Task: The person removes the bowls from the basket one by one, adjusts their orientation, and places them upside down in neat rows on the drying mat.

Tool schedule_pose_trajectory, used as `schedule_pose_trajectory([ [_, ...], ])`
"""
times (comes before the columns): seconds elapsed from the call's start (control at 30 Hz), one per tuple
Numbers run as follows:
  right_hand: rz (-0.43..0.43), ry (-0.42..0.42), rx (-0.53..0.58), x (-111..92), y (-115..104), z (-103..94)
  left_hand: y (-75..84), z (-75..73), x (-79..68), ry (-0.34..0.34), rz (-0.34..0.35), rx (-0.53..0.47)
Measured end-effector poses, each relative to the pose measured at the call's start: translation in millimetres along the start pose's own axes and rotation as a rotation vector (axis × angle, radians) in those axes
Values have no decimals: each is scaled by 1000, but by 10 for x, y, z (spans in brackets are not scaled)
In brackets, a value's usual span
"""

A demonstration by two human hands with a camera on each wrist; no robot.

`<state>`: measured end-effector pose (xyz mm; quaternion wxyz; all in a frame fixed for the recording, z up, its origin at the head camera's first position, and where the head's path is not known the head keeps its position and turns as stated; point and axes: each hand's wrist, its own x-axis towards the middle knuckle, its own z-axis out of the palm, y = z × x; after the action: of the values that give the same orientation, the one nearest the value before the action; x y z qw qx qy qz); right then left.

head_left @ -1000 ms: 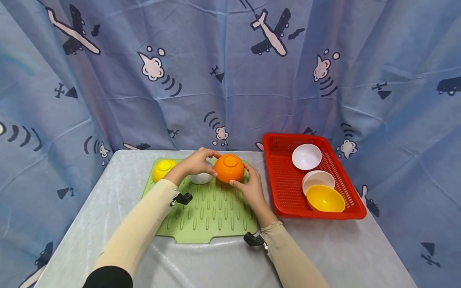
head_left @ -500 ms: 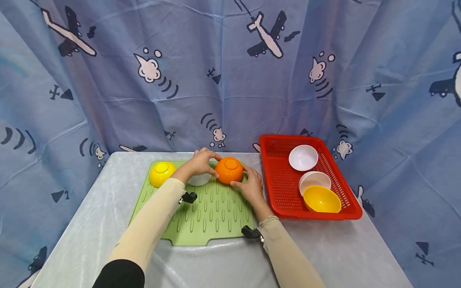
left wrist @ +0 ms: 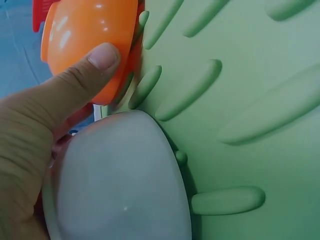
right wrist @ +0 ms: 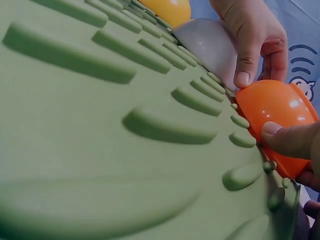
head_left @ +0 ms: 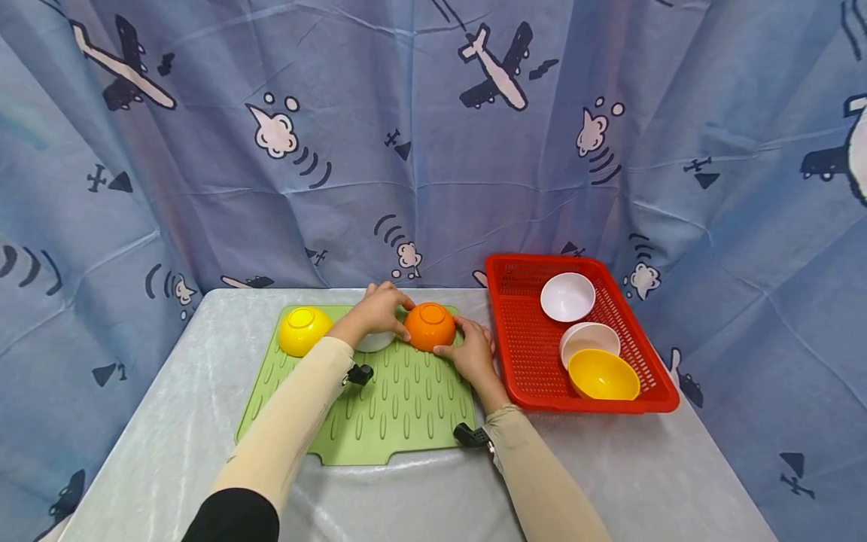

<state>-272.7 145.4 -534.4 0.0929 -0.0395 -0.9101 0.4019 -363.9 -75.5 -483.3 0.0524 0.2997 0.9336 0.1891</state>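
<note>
An orange bowl (head_left: 430, 328) sits upside down at the back right of the green ridged mat (head_left: 386, 421). My left hand (head_left: 378, 310) holds its left side, the thumb low near the rim in the left wrist view. From the other side my right hand (head_left: 474, 355) grips it, thumb toward the front. Partly behind the left hand is an upturned white bowl (left wrist: 120, 180), close beside the orange one. Farther left on the mat an upturned yellow bowl (head_left: 303, 333) stands. Most of my right fingers are hidden behind the orange bowl in the right wrist view.
A red plastic basket (head_left: 596, 408) stands on the table right of the mat. It holds a white bowl (head_left: 567, 297), another white bowl (head_left: 586, 339) and a yellow bowl (head_left: 604, 376) leaning near the front. A patterned blue curtain (head_left: 420, 150) hangs behind the table.
Both hands have lowered the orange bowl a little and shifted it slightly right on the mat. The head view has also shifted slightly.
</note>
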Motion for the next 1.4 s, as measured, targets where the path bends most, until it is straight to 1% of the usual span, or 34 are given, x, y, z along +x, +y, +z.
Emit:
schedule_pose_trajectory([
  [0.27, -25, -28, -51, 2, -6, -13, -16, 13, 28, -33, 6, 90],
  [0.43, -40, -34, -55, -16, 6, -35, 38, 1, 34, -57, 20, 124],
  [0.53, -48, -41, -67, -19, 28, -42, 114, -28, 39, -47, 31, 73],
  [0.67, -52, -41, -66, 3, 57, -45, 240, -70, 71, -9, 57, -55],
  [0.73, -54, -41, -62, 15, 64, -45, 289, -65, 96, 2, 63, -102],
  [0.8, -53, -43, -56, 18, 60, -43, 328, -52, 108, 3, 60, -128],
  [0.97, -54, -53, -64, -7, 35, -25, 352, -4, 97, -2, 27, -154],
  [1.07, -53, -52, -71, -24, 15, -12, 354, 11, 90, 8, 3, -155],
  [1.23, -51, -13, -59, -81, -65, -3, 379, 34, 97, 32, -23, -141],
  [1.33, -73, 28, -23, -159, -164, -10, 392, 49, 100, 35, -37, -125],
  [1.4, -108, 49, -5, -223, -247, -28, 395, 61, 99, 37, -43, -112],
])
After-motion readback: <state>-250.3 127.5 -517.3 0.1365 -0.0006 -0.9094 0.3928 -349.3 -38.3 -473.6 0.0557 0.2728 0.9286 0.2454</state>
